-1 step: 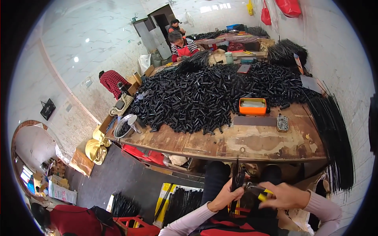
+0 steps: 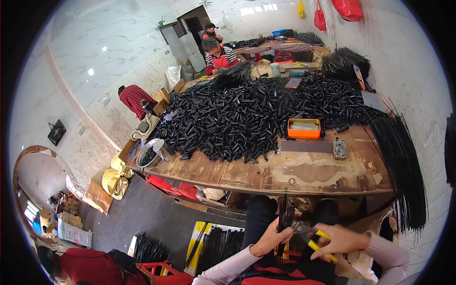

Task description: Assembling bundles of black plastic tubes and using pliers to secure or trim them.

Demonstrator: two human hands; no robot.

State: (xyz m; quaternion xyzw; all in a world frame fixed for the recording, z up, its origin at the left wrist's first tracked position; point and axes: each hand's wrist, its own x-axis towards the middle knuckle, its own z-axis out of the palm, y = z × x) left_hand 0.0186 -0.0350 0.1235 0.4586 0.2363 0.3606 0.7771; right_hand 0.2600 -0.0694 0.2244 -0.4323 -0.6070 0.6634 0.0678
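Observation:
My left hand [image 2: 273, 238] is closed around a bundle of thin black rods [image 2: 285, 213], held upright above my lap, just off the table's front edge. My right hand [image 2: 343, 241] grips pliers [image 2: 314, 245] with yellow handles, which stand spread apart. The metal jaws of the pliers reach to the bundle beside my left fingers. Whether the jaws touch a rod, I cannot tell.
A wooden table [image 2: 228, 173] bears a big heap of short black tubes [image 2: 228, 114], an orange box [image 2: 304, 134] and a small tin [image 2: 340, 149]. Long black rods [image 2: 399, 166] overhang its right edge. More rods [image 2: 221, 247] lie at my left. Co-workers [image 2: 221, 59] sit beyond.
The yellow handles of the pliers have spread apart, and my right hand has shifted slightly left and down. My left hand keeps its hold on the rods.

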